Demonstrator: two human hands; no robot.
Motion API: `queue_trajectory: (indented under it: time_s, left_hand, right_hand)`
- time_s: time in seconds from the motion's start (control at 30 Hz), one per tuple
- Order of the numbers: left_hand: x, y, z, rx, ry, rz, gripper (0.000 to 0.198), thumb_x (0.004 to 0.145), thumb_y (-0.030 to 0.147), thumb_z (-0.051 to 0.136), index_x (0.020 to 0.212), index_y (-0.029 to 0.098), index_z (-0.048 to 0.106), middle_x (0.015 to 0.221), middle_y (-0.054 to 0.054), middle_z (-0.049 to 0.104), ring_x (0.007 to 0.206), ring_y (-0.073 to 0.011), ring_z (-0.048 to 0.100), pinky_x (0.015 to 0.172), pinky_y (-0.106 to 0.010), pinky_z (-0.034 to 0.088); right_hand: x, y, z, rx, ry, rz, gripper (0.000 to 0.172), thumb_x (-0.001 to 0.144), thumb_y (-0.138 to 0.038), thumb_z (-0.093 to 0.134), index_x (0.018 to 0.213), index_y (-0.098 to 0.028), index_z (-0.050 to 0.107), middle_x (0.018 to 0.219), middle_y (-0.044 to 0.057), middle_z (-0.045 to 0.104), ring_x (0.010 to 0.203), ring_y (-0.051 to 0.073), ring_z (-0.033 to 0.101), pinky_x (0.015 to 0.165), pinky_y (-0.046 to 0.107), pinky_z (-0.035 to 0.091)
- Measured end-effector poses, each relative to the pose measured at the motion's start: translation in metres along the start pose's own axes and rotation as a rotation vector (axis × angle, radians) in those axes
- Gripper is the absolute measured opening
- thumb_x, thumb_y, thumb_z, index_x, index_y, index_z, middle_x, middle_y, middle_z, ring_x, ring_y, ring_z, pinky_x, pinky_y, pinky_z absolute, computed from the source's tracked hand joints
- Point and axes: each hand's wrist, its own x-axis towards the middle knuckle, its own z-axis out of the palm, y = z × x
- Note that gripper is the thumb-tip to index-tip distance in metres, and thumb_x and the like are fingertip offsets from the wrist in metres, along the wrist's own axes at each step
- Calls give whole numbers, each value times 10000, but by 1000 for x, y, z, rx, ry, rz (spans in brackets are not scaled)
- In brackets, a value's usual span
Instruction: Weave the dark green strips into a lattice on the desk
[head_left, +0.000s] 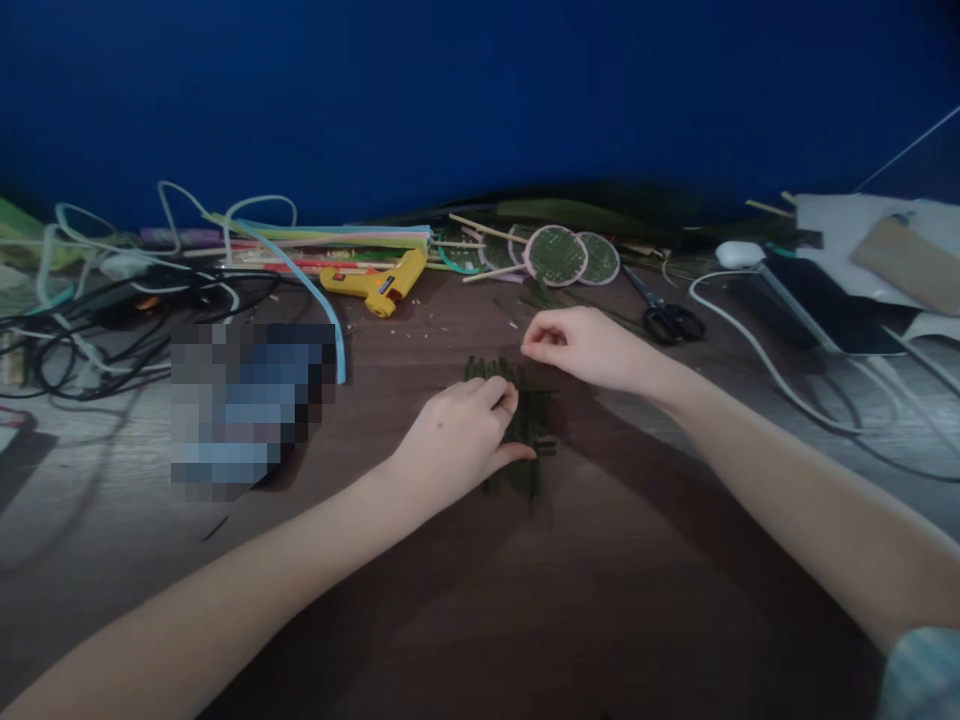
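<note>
In the middle of the dark table lies a small mat of woven green leaf strips [531,415], its loose ends sticking out at the top, right and bottom. My left hand [461,425] holds it down from the left, fingers curled on its surface and thumb stretched over the lower part, hiding much of the weave. Just beyond the mat's upper right corner, my right hand [577,345] is closed in a pinch. Whatever its fingertips hold, if anything, is too thin or hidden to see.
Along the back lie a yellow glue gun [382,285], coloured strips [360,236], round green fans on sticks [556,256] and black scissors [671,320]. A pixelated device [259,405] and tangled cables [82,330] are at left. A dark-screened device [829,300] with white cables stands right.
</note>
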Motion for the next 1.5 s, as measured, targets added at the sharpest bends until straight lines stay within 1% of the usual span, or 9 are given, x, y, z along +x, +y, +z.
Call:
queue_trajectory:
  time_s: [0.23,0.33,0.47,0.53,0.77,0.97,1.1,1.33,1.5]
  left_hand:
    - [0,1,-1,-6,-7,-14,464,775,465,584,1061,101,569,991,-88,596,888,-224,572,714,-325,471]
    - [0,1,-1,-12,-15,-18,450,779,461,581,1058,107,570,990,-89,594,894,-223,571,715,-321,469]
    - [1,2,-2,-21,-20,-19,433,782,450,582,1046,106,576,998,-93,592,894,-224,569,715,-321,469]
    - [1,2,-2,-28,-18,-21,431,780,442,588,1048,104,576,999,-95,591,896,-225,571,715,-323,471]
    - [0,2,-3,-22,-26,-23,438,780,442,587,1053,100,575,1008,-95,589,901,-228,572,723,-330,477]
    - [-1,2,-1,-15,-19,-17,440,789,439,576,1072,103,564,1014,-92,591,905,-229,569,725,-329,474]
    - [-1,1,0,-14,-11,-5,455,785,451,577,1073,99,561,1005,-95,592,899,-228,569,727,-329,472]
    - [0,1,-2,-38,-4,-13,431,766,429,610,1034,93,572,977,-95,589,896,-223,571,735,-329,470]
    - [0,1,-2,-28,-7,-12,432,770,433,602,1038,95,571,985,-97,590,890,-225,572,724,-329,473]
  right_hand:
    - [-1,2,-7,1,-243,-33,85,713,-218,549,727,-180,623,625,-15,592,537,91,476,521,231,329]
    - [-2,4,-6,11,-282,-34,88,700,-223,561,767,-181,601,612,-23,571,524,90,473,512,231,328]
    - [-2,8,-5,16,-310,-57,171,670,-260,613,814,-189,555,618,-32,539,527,95,468,497,233,322]
    - [-2,9,-4,14,-319,-69,173,671,-259,613,819,-196,551,621,-33,531,531,98,467,494,235,318]
    - [-2,8,-5,-11,-321,-70,133,685,-261,599,791,-191,558,607,-31,520,525,95,467,486,228,312]
    - [-1,7,-4,18,-318,-53,110,712,-272,581,772,-181,573,628,-18,550,539,93,468,503,226,318]
    - [-1,6,-1,10,-266,-54,133,739,-316,569,733,-183,576,639,-9,567,552,101,472,511,233,315]
    - [-1,3,4,-52,-141,-31,98,765,-271,535,727,-183,554,647,-2,581,577,110,493,543,237,321]
    - [1,5,7,-34,-140,-29,107,755,-290,547,727,-186,553,642,-5,578,582,115,498,543,239,327]
